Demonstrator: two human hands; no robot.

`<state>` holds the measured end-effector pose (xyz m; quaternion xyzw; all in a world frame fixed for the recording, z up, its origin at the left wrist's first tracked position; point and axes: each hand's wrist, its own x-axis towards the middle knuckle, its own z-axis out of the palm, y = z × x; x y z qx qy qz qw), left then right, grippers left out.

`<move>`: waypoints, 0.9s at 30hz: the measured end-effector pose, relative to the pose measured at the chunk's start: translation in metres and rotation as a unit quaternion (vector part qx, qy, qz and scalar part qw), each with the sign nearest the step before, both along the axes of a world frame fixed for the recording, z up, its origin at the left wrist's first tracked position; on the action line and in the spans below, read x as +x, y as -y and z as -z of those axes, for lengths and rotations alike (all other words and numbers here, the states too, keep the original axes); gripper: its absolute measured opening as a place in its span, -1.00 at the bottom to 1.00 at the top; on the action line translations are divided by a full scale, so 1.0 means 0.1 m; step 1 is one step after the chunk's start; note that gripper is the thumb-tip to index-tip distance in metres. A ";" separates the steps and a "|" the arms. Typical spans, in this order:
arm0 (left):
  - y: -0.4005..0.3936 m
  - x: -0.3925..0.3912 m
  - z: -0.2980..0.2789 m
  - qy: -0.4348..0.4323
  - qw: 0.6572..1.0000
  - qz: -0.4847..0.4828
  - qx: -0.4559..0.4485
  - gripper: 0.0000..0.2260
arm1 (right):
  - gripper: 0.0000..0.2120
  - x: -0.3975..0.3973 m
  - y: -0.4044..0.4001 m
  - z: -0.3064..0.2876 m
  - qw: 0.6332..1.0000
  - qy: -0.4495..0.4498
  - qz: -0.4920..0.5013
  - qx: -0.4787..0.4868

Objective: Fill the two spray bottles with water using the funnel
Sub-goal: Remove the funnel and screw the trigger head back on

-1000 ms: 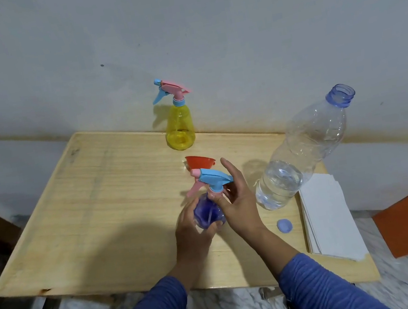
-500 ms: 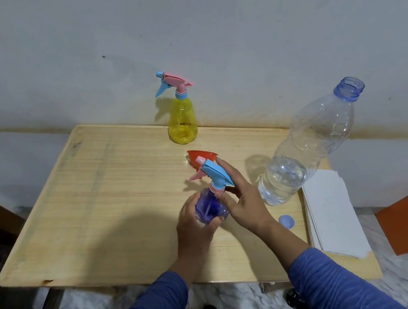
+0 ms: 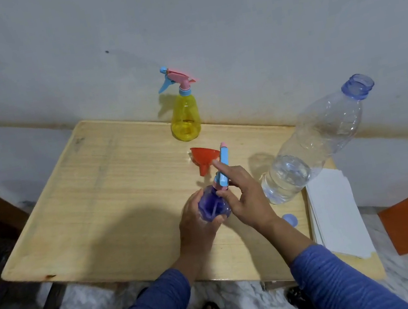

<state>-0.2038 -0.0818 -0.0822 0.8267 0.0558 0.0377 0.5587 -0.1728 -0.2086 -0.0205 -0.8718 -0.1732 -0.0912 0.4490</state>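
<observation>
On the wooden tabletop (image 3: 102, 198), the left hand (image 3: 195, 223) grips the body of the purple spray bottle (image 3: 213, 206), while the right hand (image 3: 245, 198) pinches its blue-and-pink spray head (image 3: 223, 170) at the neck. Just beyond stands the orange funnel (image 3: 203, 158) (spout down), and farther back, near the wall, the yellow spray bottle (image 3: 184, 117). To the right an uncapped water bottle (image 3: 312, 147) stands, its blue cap (image 3: 289, 220) lying near it beside white paper (image 3: 337, 218).

Left hand (image 3: 195, 220) hides purple bottle's (image 3: 212, 205) base.

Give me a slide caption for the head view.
Left hand grips purple spray bottle while right hand twists its spray head.
</observation>
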 end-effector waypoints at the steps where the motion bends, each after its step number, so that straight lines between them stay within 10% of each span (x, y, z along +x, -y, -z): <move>1: 0.00 0.00 0.00 0.002 1.000 0.000 -0.003 -0.42 | -0.39 0.01 0.00 -0.01 1.000 0.004 0.002 -0.002; 27: 0.01 0.02 0.01 -0.003 1.000 -0.009 -0.012 -0.40 | -0.49 -0.03 0.00 -0.07 0.998 0.018 0.004 -0.055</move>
